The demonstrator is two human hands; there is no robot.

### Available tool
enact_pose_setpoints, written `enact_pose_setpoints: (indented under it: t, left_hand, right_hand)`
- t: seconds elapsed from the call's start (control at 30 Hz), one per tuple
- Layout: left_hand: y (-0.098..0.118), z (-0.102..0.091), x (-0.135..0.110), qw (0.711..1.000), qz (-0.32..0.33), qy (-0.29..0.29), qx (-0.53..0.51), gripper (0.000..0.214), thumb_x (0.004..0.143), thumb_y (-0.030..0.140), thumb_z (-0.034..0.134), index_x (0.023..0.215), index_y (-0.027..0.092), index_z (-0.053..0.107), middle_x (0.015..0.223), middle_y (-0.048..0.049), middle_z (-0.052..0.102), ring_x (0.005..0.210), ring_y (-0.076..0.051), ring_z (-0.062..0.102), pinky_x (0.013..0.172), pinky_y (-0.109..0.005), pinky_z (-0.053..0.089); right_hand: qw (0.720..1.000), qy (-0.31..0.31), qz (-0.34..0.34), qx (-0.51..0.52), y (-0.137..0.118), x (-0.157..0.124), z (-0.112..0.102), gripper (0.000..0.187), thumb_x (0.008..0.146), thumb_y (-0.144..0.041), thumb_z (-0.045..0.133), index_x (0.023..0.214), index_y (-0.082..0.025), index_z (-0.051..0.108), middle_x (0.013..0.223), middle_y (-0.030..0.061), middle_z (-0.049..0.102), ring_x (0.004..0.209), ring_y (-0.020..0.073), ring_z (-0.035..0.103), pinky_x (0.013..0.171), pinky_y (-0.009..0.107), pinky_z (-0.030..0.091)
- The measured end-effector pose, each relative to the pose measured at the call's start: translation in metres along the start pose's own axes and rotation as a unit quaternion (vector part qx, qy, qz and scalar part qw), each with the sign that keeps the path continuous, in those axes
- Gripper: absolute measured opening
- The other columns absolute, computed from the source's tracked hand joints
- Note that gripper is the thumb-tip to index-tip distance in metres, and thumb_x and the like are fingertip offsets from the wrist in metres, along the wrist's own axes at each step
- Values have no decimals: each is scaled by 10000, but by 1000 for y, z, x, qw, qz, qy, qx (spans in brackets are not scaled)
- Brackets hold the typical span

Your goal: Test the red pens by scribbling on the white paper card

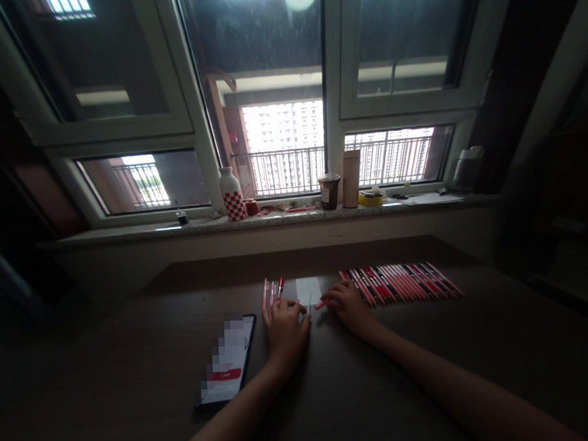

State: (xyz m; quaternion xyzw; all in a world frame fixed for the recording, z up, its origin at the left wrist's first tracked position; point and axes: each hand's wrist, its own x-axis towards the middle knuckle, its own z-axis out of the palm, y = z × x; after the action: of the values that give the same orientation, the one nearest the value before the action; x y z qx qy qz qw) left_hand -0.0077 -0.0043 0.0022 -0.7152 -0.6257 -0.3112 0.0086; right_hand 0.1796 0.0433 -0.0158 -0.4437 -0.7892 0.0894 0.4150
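Observation:
My left hand (285, 331) is closed, with a thin pale stick (308, 303) standing out between thumb and fingers; what kind of stick it is does not show. Facing it, my right hand (349, 307) pinches a short pink piece (320, 305), perhaps a cap. Between the hands lies a small white paper (306, 286) on the dark table (379, 379). A few pink and red pens (272, 290) lie just beyond my left fingers, partly hidden by them. To the right of my right hand, a row of several pink, red and black pens or pencils (404, 284) lies side by side.
A phone (232, 360) with a lit screen lies left of my left forearm. On the windowsill (284, 219) beyond the table stand a checkered bottle (233, 196), a lidded drink cup (329, 191), a tan tall box or flask (351, 179) and a yellow tape roll (370, 199).

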Motion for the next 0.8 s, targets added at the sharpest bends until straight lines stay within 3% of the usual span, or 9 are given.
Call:
enact_pose_setpoints:
  t: [0.47, 0.8]
  left_hand:
    - [-1, 1, 0, 1000, 4, 2, -9, 107, 773, 298, 594, 819, 254, 680, 1057, -32, 620, 1111, -250, 474, 1076, -538, 190]
    - [-1, 2, 0, 1000, 13, 10, -4, 89, 769, 295, 603, 786, 244, 674, 1053, -34, 621, 1115, -251, 477, 1072, -542, 193]
  right_hand:
    - [997, -67, 3, -45, 1, -2, 4, 178, 830, -171, 604, 932, -257, 722, 990, 66, 624, 1039, 260, 440, 933, 429, 357]
    - [998, -56, 2, -34, -2, -3, 2, 181, 809, -135, 631, 920, -250, 717, 971, 55, 636, 1033, 232, 454, 938, 399, 354]
